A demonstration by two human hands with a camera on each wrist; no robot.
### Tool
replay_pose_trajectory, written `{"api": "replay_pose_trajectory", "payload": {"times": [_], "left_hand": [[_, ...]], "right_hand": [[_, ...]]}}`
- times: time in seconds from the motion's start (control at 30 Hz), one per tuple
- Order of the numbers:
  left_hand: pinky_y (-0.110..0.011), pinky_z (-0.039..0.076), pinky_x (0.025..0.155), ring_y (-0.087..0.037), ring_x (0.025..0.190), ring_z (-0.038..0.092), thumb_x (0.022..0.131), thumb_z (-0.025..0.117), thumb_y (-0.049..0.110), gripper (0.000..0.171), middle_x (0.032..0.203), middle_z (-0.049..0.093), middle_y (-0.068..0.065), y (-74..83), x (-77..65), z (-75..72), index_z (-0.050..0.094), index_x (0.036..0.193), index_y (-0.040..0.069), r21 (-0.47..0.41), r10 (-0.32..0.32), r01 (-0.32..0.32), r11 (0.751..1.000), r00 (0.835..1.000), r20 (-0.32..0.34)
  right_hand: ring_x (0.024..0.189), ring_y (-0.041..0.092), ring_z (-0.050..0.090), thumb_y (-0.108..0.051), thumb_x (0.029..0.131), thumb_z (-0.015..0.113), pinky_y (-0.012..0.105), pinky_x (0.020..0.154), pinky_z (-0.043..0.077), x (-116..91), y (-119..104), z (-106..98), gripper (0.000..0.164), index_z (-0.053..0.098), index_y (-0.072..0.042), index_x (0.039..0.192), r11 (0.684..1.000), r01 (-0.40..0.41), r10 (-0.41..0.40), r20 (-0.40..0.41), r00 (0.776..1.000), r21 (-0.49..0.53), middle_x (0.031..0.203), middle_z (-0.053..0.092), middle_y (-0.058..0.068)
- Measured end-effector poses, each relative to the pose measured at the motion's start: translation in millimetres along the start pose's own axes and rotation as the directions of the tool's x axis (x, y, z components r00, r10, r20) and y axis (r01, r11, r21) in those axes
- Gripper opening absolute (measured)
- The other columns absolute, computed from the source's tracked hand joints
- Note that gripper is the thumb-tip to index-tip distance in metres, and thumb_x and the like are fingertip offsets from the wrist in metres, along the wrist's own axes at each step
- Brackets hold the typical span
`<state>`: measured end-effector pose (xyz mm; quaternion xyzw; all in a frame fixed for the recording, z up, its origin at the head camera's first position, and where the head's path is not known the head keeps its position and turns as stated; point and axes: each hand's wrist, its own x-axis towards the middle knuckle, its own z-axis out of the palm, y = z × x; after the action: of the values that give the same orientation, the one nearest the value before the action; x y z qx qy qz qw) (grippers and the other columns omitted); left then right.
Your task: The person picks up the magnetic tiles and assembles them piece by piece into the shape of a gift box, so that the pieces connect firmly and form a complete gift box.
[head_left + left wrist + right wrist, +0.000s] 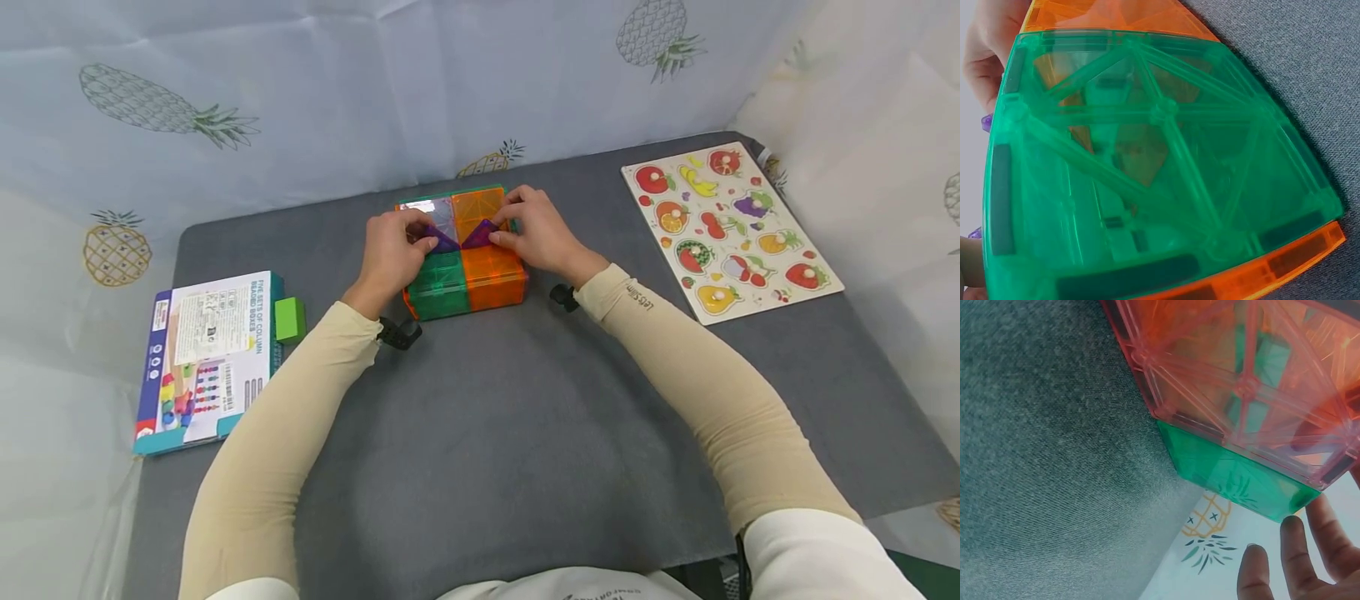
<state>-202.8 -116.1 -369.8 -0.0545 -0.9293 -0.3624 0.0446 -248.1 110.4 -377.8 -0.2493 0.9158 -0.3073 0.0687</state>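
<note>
A box built of translucent magnetic tiles (438, 279) stands near the far edge of the table, with green and orange tiles toward me and a lilac tile and an orange tile on its far part. At its top left my left hand (392, 254) pinches a purple triangular tile (444, 241) between thumb and fingers. My right hand (542, 231) pinches a second purple triangular tile (478, 235), and the two tiles' points nearly meet at the middle of the top. In the right wrist view, a reddish side tile (1210, 387) and a green tile (1229, 469) show beside several fingertips (1293, 528).
On the left lies a bead-set box (210, 350) with a green block (289, 320) beside it. A wooden fruit puzzle board (731, 229) lies at the right. Behind the grey table (480, 433) hangs a pineapple-print curtain (315, 92).
</note>
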Motion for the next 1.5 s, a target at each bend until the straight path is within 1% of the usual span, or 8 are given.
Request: {"api": "replay_pose_trajectory", "payload": {"times": [0.27,0.53,0.7,0.77,0.97,1.2,1.33,1.5], "left_hand": [[-0.04,0.051,0.08,-0.029,0.087,0.064,0.088,0.069,0.01,0.017,0.096,0.072,-0.016,-0.4,2.8,-1.3,0.072,0.103,0.002,0.005,0.04,-0.04,0.999,0.999,-0.032],[-0.039,0.051,0.078,-0.029,0.086,0.062,0.089,0.068,0.011,0.016,0.095,0.071,-0.016,2.8,3.3,-4.8,0.072,0.103,0.003,-0.006,0.03,-0.03,1.0,0.999,-0.04],[-0.04,0.051,0.081,-0.029,0.089,0.063,0.09,0.067,0.011,0.017,0.096,0.071,-0.016,3.9,2.7,-5.7,0.072,0.103,0.002,-0.003,0.042,-0.042,0.999,0.998,-0.049],[-0.04,0.051,0.083,-0.029,0.091,0.064,0.091,0.066,0.011,0.019,0.098,0.071,-0.016,5.1,2.2,-6.6,0.071,0.106,0.002,-0.004,0.047,-0.047,0.999,0.997,-0.055],[-0.04,0.05,0.083,-0.029,0.09,0.063,0.092,0.065,0.012,0.019,0.097,0.071,-0.016,11.0,1.9,-11.7,0.072,0.106,0.002,-0.016,0.063,-0.065,0.998,0.993,-0.097],[-0.039,0.051,0.083,-0.028,0.091,0.063,0.091,0.067,0.014,0.021,0.097,0.071,-0.015,13.5,-0.8,-14.0,0.072,0.107,0.002,-0.024,0.044,-0.047,0.999,0.995,-0.092],[-0.04,0.051,0.085,-0.028,0.092,0.063,0.091,0.067,0.014,0.02,0.097,0.071,-0.016,13.1,-1.9,-14.0,0.072,0.106,0.001,-0.035,0.063,-0.067,0.997,0.993,-0.103],[-0.04,0.05,0.086,-0.028,0.093,0.063,0.091,0.066,0.015,0.021,0.097,0.071,-0.015,12.3,-2.6,-13.4,0.071,0.106,0.001,-0.051,0.068,-0.074,0.996,0.992,-0.107]], "right_hand": [[0.118,0.031,0.04,-0.025,0.092,0.065,0.044,0.101,0.036,2.7,-2.8,-2.7,0.027,0.071,-0.006,0.111,1.0,0.002,-0.002,-0.015,1.0,-0.004,0.125,0.049,0.014],[0.115,0.03,0.041,-0.025,0.092,0.065,0.044,0.1,0.037,5.0,-3.2,-6.1,0.026,0.072,-0.006,0.109,1.0,0.018,-0.018,-0.038,0.999,0.001,0.124,0.05,0.013],[0.113,0.03,0.041,-0.022,0.092,0.065,0.044,0.098,0.037,5.4,-3.3,-6.2,0.024,0.071,-0.004,0.107,0.999,0.051,-0.05,-0.067,0.997,0.016,0.123,0.051,0.013],[0.113,0.03,0.041,-0.022,0.093,0.064,0.043,0.097,0.038,5.3,-3.6,-6.3,0.024,0.071,-0.003,0.106,0.998,0.067,-0.065,-0.082,0.994,0.021,0.123,0.051,0.014],[0.111,0.031,0.043,-0.022,0.093,0.063,0.043,0.094,0.039,5.0,-7.0,-10.2,0.025,0.071,-0.002,0.103,0.993,0.11,-0.102,-0.146,0.984,0.043,0.122,0.052,0.014],[0.113,0.03,0.043,-0.022,0.094,0.062,0.044,0.096,0.038,2.7,-7.5,-11.5,0.026,0.07,-0.001,0.106,0.993,0.098,-0.089,-0.134,0.987,0.065,0.124,0.051,0.013],[0.112,0.03,0.043,-0.022,0.094,0.062,0.043,0.094,0.038,1.5,-6.1,-11.2,0.025,0.071,-0.001,0.104,0.99,0.119,-0.106,-0.156,0.982,0.073,0.123,0.051,0.013],[0.115,0.03,0.043,-0.024,0.094,0.061,0.044,0.096,0.038,0.5,-2.9,-9.0,0.026,0.07,-0.002,0.105,0.989,0.116,-0.1,-0.163,0.982,0.095,0.125,0.051,0.013]]}}
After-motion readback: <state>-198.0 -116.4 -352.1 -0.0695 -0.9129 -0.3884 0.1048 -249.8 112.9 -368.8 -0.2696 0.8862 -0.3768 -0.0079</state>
